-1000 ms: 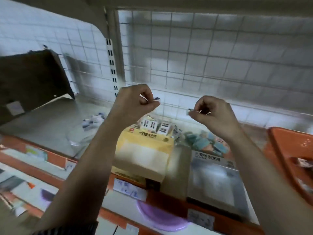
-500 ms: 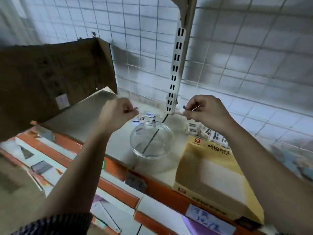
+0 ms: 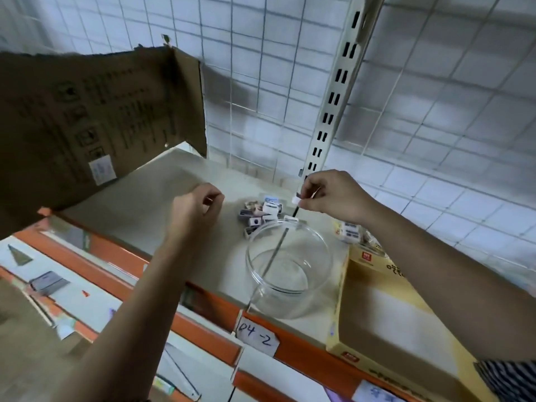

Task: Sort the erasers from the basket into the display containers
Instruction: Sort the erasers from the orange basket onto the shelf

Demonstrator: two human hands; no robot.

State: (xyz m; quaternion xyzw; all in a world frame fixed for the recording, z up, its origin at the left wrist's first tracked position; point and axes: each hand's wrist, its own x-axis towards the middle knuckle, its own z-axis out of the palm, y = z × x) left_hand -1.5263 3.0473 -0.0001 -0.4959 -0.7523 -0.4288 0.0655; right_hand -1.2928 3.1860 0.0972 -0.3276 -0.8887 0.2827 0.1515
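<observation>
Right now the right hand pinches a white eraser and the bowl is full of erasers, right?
Not quite. In the head view the bowl looks empty; the pile of erasers lies on the shelf behind it. The right hand does pinch a white eraser.

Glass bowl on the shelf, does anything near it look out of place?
Yes: the glass bowl is empty, while a pile of erasers lies loose on the shelf right behind it, outside any container.

Dark-and-white striped sleeve (image 3: pixel 509 378) above bare right forearm (image 3: pixel 435 274)
</observation>
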